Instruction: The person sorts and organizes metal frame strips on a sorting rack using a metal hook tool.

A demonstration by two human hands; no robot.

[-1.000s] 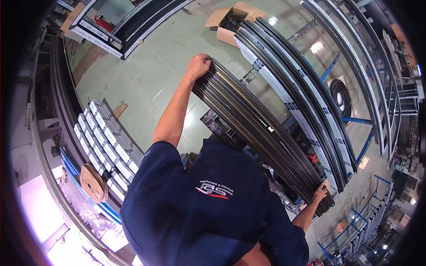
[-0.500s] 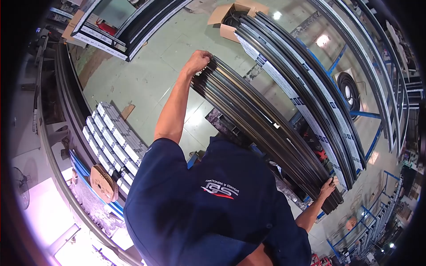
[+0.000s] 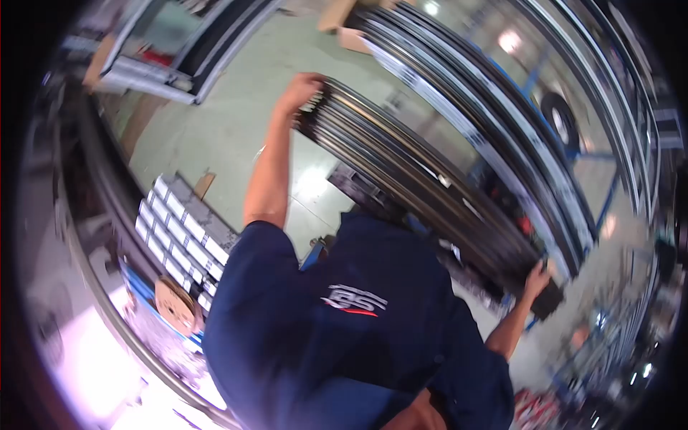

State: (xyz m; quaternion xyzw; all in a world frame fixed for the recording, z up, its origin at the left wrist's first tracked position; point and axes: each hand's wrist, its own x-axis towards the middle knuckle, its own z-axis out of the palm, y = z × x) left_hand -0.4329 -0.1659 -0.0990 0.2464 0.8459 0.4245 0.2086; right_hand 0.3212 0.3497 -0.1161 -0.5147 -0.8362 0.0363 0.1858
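A bundle of long dark metal profiles [image 3: 423, 172] slants across the view from upper left to lower right, in front of my dark blue shirt. My left hand [image 3: 302, 92] is closed on its upper left end, where the toothed profile ends show. Near the lower right end, my right hand [image 3: 535, 281] grips the outer edge of the same bundle, its fingers blurred by motion. Under the middle of the bundle is a dark support [image 3: 365, 192], partly hidden by the profiles and my shirt.
Beyond the bundle, long film-wrapped profiles [image 3: 466, 122] lie on a blue-framed rack. A cardboard box [image 3: 352, 39] stands at their upper end. Stacked white-wrapped profiles [image 3: 179, 226] and a brown reel [image 3: 174, 307] are at left. A framed unit [image 3: 154, 79] stands upper left.
The view has shifted and blurred. My left hand and its bundle end appear slightly farther left and up; my right hand appears slightly higher. Both hands keep hold of the bundle.
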